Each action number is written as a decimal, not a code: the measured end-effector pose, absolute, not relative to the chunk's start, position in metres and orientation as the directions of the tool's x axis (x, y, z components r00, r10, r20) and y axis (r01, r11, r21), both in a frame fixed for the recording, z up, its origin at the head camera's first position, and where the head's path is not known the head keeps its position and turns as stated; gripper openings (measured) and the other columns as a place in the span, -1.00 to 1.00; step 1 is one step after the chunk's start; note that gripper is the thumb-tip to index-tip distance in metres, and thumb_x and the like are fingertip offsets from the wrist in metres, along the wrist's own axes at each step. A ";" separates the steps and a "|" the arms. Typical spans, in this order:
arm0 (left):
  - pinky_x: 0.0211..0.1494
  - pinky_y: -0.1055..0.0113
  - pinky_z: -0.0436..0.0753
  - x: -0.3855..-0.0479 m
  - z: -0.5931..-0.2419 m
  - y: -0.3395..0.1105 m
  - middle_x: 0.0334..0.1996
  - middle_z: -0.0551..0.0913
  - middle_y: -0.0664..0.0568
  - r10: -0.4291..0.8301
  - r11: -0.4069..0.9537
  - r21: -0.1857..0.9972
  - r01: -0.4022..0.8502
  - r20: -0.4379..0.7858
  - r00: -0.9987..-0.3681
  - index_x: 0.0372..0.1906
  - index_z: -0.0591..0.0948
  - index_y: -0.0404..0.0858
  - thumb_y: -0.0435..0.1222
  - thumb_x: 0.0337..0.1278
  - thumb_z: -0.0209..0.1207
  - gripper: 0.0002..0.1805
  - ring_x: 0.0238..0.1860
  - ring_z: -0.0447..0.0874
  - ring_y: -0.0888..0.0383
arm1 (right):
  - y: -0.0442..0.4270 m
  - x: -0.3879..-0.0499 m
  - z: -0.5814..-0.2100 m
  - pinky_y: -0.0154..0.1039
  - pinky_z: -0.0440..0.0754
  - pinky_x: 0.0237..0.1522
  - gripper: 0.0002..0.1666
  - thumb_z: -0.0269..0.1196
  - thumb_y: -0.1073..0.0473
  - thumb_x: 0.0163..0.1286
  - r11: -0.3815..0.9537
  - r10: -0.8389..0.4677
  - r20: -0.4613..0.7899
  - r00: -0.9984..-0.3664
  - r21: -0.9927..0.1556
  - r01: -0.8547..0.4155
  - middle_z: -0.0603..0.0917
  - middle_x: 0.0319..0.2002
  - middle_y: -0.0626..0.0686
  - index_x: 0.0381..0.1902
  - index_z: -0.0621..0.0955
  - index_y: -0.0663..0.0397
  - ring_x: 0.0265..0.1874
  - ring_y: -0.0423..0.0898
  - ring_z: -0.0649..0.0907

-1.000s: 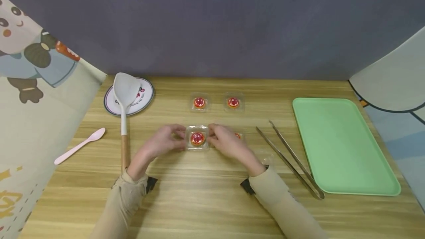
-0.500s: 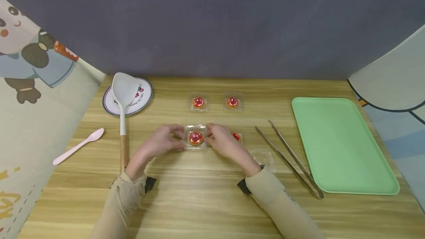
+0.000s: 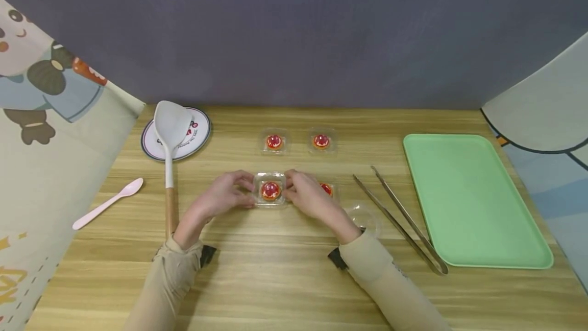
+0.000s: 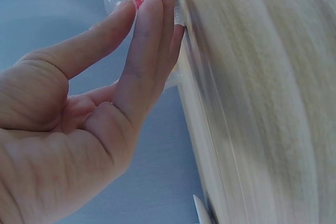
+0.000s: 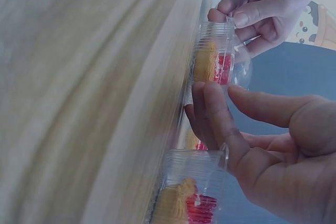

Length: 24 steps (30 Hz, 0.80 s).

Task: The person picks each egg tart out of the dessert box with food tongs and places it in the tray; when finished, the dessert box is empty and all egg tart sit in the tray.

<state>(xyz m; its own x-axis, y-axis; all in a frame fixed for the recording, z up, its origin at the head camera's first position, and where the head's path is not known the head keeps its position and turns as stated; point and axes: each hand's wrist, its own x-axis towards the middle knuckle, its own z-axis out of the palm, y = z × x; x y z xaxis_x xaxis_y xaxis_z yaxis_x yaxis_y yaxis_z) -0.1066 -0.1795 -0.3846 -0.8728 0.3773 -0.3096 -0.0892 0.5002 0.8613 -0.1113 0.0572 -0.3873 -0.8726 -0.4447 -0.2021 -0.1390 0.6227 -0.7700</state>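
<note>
A clear plastic box [image 3: 270, 204] holding a small tart with a red glossy top [image 3: 270, 190] sits on the wooden table between both hands. My left hand [image 3: 225, 193] pinches its left side with thumb and fingertips; the left wrist view shows that hand [image 4: 105, 98] near. On the right side, my right hand [image 3: 309, 196] holds the box's edge between thumb and fingers. In the right wrist view the box [image 5: 215, 31] has a domed lid over the tart. A second boxed tart [image 3: 326, 189] is partly hidden behind my right hand.
Two more boxed tarts [image 3: 274, 141] stand farther back. A clear plastic piece [image 3: 363, 217] lies by my right wrist, beside metal tongs [image 3: 390, 208]. A green tray [image 3: 473, 198] is at right. At left are a spatula [image 3: 170, 167], a plate [image 3: 200, 139] and a pink spoon [image 3: 110, 202].
Both hands keep hold of the same box at nearly the same spot. The whole head view has shifted slightly; the other things on the table have stayed put.
</note>
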 end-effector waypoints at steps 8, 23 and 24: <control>0.10 0.09 0.84 -0.106 -0.386 -0.179 0.07 0.68 -0.41 0.374 0.509 0.858 -0.075 -0.299 -0.878 0.35 0.44 -0.62 -0.58 0.17 0.40 -0.35 -0.10 0.79 -0.12 | 0.058 -0.111 -0.389 -0.09 0.82 0.12 -0.54 0.31 0.41 0.51 0.598 -0.451 -0.216 -0.866 -0.793 -0.113 0.76 0.07 0.31 0.30 0.54 0.45 0.09 0.18 0.77; 0.10 0.05 0.84 -0.107 -0.384 -0.177 0.00 0.72 -0.37 0.367 0.523 0.850 -0.069 -0.297 -0.882 0.33 0.44 -0.59 -0.60 0.13 0.42 -0.34 -0.09 0.81 -0.16 | 0.059 -0.111 -0.388 -0.08 0.80 0.16 -0.46 0.32 0.43 0.49 0.574 -0.446 -0.205 -0.871 -0.812 -0.103 0.74 0.12 0.33 0.36 0.48 0.49 0.11 0.19 0.76; 0.10 0.05 0.84 -0.107 -0.384 -0.177 0.00 0.72 -0.37 0.368 0.521 0.851 -0.066 -0.293 -0.882 0.33 0.44 -0.59 -0.60 0.13 0.42 -0.34 -0.09 0.81 -0.16 | 0.059 -0.111 -0.388 -0.09 0.81 0.15 -0.47 0.32 0.43 0.49 0.574 -0.445 -0.204 -0.872 -0.812 -0.103 0.75 0.11 0.32 0.35 0.49 0.48 0.10 0.19 0.76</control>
